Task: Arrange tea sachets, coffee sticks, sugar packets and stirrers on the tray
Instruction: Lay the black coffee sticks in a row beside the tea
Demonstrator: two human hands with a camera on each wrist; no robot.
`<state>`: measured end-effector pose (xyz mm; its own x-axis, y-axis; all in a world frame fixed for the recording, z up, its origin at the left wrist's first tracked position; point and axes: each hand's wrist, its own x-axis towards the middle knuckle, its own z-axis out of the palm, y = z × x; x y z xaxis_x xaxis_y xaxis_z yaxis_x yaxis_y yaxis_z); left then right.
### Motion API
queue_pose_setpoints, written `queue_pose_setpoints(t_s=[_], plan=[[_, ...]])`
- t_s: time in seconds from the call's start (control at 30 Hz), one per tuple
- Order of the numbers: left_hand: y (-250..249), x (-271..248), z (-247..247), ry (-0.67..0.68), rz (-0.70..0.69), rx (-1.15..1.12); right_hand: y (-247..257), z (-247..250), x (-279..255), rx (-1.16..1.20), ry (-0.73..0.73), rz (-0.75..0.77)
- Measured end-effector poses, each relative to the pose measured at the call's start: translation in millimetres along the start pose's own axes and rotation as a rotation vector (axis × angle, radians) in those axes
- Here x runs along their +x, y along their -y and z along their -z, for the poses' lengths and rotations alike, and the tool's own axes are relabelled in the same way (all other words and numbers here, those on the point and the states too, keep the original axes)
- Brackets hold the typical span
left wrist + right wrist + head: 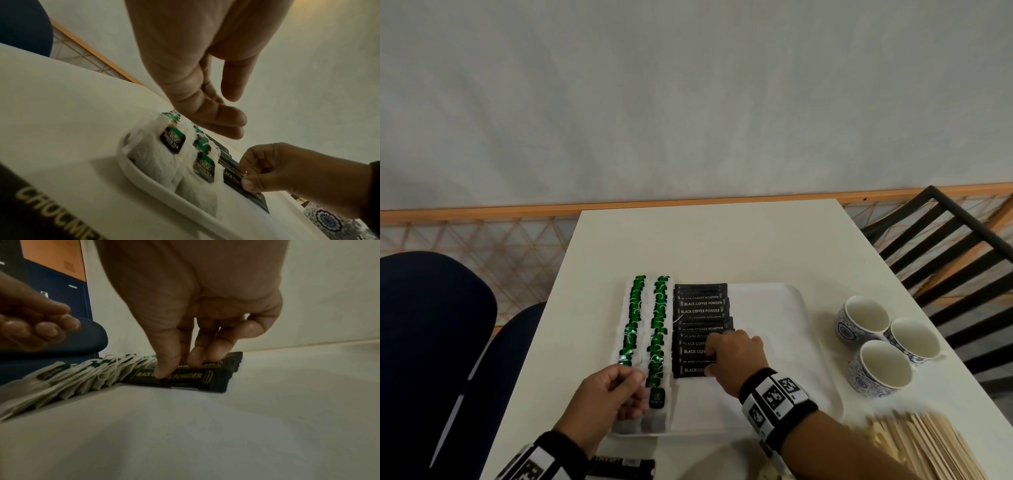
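Tray [784,301] sits centre-low in the head view on the white table [705,240]. Two columns of tea sachets [645,342] fill its left side; a column of coffee sticks [700,310] lies just right of them. Right hand [736,359]: grip pinching the nearest coffee sticks, thumb and fingertips on the pack. Left hand [606,397]: over the lower tea sachets, fingers loosely curled, grasping nothing. Stirrers [924,445] lower right, off the tray; three cups [880,342] above them.
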<state>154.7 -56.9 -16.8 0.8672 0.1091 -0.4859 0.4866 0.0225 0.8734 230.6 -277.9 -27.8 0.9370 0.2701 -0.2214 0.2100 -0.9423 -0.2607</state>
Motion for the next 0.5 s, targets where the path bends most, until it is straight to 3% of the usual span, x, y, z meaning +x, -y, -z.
queue_pose_setpoints(t_s=[0.5], plan=[[-4.2, -3.1, -1.0, 0.003, 0.003, -0.002, 8.1, 0.5, 1.4, -0.103, 0.015, 0.08]])
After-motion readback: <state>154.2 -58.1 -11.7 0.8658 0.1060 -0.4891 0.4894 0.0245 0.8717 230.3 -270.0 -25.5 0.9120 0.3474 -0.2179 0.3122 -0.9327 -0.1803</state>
